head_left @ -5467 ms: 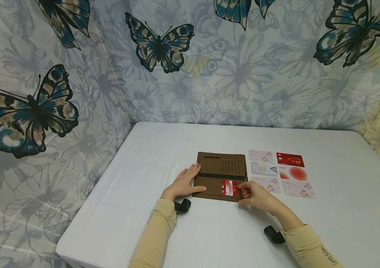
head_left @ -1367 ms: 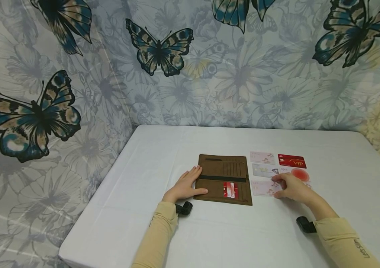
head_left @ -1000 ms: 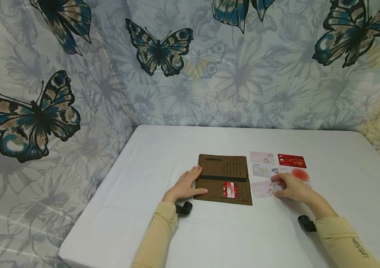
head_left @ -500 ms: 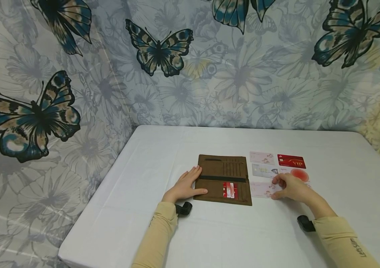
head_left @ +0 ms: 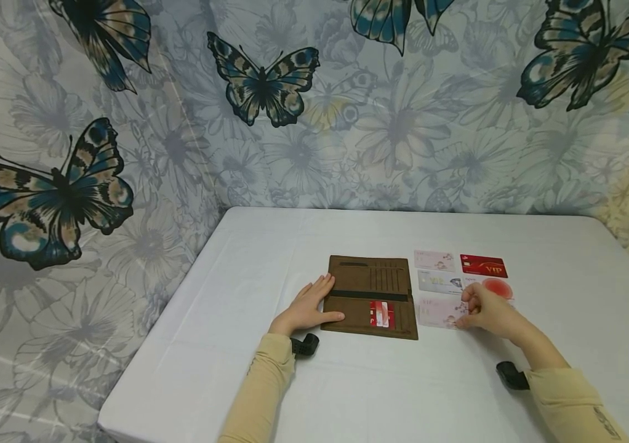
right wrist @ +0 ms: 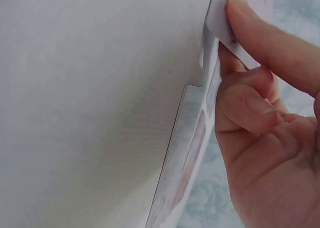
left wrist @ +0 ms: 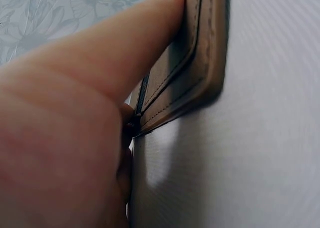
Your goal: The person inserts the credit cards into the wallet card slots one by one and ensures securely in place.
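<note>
An open brown wallet (head_left: 348,272) lies flat on the table, a red and white card (head_left: 382,314) in its lower half's slots. My left hand (head_left: 303,307) rests at its left edge, fingers straight and thumb lying on the lower half; the left wrist view shows the thumb over the stitched leather (left wrist: 175,70). To the wallet's right, my right hand (head_left: 493,315) pinches the right end of a pale pink card (head_left: 437,311). In the right wrist view, the thumb presses on top of this card (right wrist: 217,20) with a finger beneath, and its edge stands up from the table.
Beyond the held card lie a grey VIP card (head_left: 437,282), another pink card (head_left: 433,261), a red VIP card (head_left: 483,266) and a card with a red circle (head_left: 496,287). One more card (right wrist: 180,153) lies by the right hand. White cloth covers the table (head_left: 375,394).
The right hand has left the wallet's red card since the oldest frame and gone right to the loose cards. Lately it has shifted slightly right along the pink card. The left hand stays put.
</note>
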A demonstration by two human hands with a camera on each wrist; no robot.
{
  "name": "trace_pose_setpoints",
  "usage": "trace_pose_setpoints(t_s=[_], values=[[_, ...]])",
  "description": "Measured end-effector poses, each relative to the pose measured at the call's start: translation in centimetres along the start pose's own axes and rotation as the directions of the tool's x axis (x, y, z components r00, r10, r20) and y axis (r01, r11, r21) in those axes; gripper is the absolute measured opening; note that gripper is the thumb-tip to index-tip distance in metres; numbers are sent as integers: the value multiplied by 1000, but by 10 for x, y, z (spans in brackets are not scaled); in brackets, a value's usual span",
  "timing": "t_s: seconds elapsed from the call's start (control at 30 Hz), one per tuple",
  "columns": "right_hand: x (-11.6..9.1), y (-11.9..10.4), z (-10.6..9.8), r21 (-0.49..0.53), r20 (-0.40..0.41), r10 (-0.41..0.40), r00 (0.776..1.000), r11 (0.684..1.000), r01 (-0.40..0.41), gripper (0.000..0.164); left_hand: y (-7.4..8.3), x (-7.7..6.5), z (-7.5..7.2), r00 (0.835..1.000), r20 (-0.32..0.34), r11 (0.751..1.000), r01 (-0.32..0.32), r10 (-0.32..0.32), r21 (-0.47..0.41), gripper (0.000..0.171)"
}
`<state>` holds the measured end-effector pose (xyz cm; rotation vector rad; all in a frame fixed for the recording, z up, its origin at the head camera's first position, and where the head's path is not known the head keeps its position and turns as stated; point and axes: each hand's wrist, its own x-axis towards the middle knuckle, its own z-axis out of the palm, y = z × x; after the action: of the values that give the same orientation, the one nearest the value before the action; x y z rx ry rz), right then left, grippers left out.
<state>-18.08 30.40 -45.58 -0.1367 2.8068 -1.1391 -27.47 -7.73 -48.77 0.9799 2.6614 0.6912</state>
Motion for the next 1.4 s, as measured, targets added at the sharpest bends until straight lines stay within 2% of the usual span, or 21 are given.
trace_pose_setpoints(t_s=[0.13,0.27,0.5,0.73,0.83,1.17,1.27,1.4], values=[[-4,-3,-2,40,-18,5,1000,999,-4,47,0,1,0,1000,-5,1000,-4,4,-4,90],[-9,-9,-4,98,1,14,1000,995,-14,43,0,0,0,1000,-5,1000,-6,6,-8,89],[-18,-26,0,198,11,-12,1000,980,9,39,0,-3,0,998,-36,998,-56,54,-35,92],[-14,-39,14,333,-13,-24,1000,942,27,37,-1,-2,0,1000,-16,1000,-13,13,-7,89],[-11,-43,20,336,-27,4,1000,942,5,37,-2,0,1,1000,-6,1000,1,-1,9,89],[-6,-52,32,332,-122,16,992,943,25,29,-3,2,4,1000,-16,1000,-2,2,2,90],[-6,-52,33,339,-124,19,992,941,25,27,-3,2,3,1000,-15,1000,-4,4,3,90],[-6,-50,33,353,-88,25,996,936,8,26,-3,1,3,1000,-14,1000,-4,4,-3,90]])
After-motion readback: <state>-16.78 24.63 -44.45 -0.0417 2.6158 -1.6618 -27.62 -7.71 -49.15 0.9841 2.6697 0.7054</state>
